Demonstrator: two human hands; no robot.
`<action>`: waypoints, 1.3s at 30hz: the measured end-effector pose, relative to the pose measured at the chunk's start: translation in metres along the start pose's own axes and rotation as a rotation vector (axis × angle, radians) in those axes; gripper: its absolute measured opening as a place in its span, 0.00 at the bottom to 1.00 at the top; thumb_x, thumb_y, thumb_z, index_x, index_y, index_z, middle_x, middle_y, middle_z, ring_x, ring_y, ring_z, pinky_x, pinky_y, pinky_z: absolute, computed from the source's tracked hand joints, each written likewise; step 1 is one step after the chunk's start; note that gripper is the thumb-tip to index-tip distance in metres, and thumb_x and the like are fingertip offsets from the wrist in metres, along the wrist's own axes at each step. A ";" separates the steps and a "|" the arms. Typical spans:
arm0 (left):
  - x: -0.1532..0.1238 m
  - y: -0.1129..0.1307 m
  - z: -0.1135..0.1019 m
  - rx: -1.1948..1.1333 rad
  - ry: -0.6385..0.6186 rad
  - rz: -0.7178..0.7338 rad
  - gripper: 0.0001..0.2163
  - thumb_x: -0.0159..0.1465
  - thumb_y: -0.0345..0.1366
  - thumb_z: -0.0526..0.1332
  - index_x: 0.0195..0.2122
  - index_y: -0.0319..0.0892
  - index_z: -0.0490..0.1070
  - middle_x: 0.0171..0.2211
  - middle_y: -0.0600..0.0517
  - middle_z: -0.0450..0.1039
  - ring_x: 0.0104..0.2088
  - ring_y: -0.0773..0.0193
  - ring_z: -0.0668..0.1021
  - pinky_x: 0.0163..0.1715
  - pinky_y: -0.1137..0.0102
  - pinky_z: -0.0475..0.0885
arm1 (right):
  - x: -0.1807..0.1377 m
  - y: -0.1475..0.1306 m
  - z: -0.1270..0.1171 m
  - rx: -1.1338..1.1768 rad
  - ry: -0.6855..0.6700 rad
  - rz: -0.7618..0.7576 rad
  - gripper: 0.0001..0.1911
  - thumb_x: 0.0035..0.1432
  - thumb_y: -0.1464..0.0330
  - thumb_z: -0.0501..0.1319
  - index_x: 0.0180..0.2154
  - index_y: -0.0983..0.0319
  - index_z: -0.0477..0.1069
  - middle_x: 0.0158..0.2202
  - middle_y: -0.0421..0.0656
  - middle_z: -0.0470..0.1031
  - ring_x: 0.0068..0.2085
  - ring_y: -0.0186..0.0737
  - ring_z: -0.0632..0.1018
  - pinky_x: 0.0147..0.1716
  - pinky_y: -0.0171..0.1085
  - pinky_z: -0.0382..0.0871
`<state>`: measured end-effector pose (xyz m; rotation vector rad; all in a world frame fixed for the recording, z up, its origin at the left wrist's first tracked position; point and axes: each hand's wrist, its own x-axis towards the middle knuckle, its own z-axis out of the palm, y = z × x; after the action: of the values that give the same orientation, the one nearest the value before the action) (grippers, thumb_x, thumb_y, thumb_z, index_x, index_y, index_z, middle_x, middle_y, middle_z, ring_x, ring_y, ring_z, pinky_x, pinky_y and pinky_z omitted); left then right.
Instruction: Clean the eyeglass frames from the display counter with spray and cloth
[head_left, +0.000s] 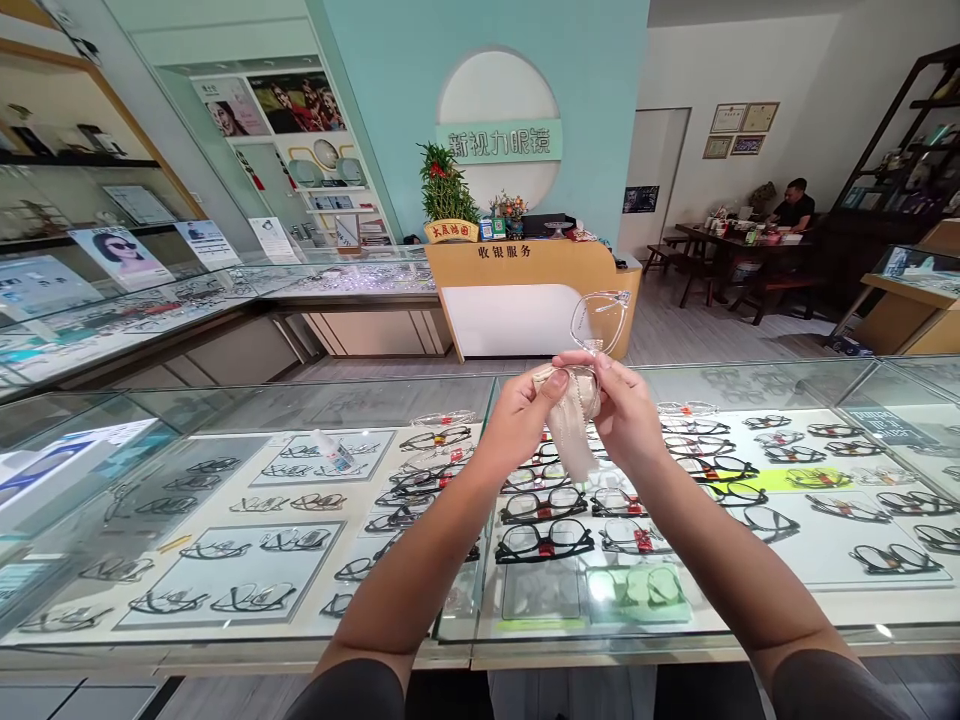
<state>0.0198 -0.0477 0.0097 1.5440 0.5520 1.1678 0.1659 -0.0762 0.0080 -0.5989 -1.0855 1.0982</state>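
I hold a pair of clear-framed glasses [598, 320] raised above a glass display counter [225, 400]. My left hand [519, 412] is closed, pinching a beige cleaning cloth [574, 420] against one lens. My right hand [624, 408] is also closed, gripping the glasses through the cloth from the other side. The free lens sticks up above my fingers. The cloth's tail hangs down between my wrists.
Several spectacle frames [544, 540] lie in rows under the counter glass. A small spray bottle [334, 452] lies on the counter to the left. A wooden cashier desk [525, 290] stands behind. A person [795, 208] sits at a dark table far right.
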 end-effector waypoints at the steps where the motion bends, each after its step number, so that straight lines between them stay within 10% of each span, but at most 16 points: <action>1: 0.001 0.002 -0.004 -0.004 -0.051 -0.010 0.26 0.67 0.60 0.69 0.46 0.38 0.83 0.30 0.50 0.78 0.32 0.62 0.76 0.35 0.70 0.70 | 0.001 -0.002 -0.001 0.010 0.002 0.019 0.20 0.65 0.47 0.69 0.44 0.54 0.88 0.50 0.45 0.87 0.48 0.49 0.84 0.48 0.44 0.77; 11: 0.002 0.009 -0.019 -0.022 -0.244 -0.071 0.25 0.63 0.47 0.76 0.57 0.39 0.79 0.43 0.46 0.81 0.37 0.62 0.79 0.39 0.71 0.73 | 0.004 -0.011 -0.003 0.071 0.008 0.066 0.16 0.63 0.53 0.69 0.44 0.55 0.89 0.47 0.44 0.88 0.46 0.47 0.83 0.47 0.43 0.77; 29: -0.002 -0.003 0.008 -0.132 0.130 0.029 0.22 0.62 0.54 0.76 0.47 0.41 0.83 0.37 0.50 0.82 0.32 0.66 0.77 0.34 0.72 0.71 | 0.001 0.001 -0.006 -0.325 -0.097 -0.200 0.18 0.69 0.48 0.65 0.50 0.47 0.88 0.56 0.44 0.84 0.66 0.54 0.73 0.53 0.50 0.77; 39: -0.001 0.006 -0.014 -0.061 -0.106 -0.058 0.26 0.65 0.55 0.73 0.55 0.39 0.82 0.37 0.47 0.83 0.36 0.59 0.81 0.39 0.68 0.74 | 0.006 -0.006 -0.014 -0.176 -0.073 -0.100 0.18 0.67 0.47 0.68 0.46 0.49 0.89 0.53 0.44 0.86 0.59 0.53 0.79 0.58 0.51 0.75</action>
<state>0.0051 -0.0440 0.0145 1.5181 0.4831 1.0431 0.1809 -0.0714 0.0099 -0.6400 -1.2709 0.9500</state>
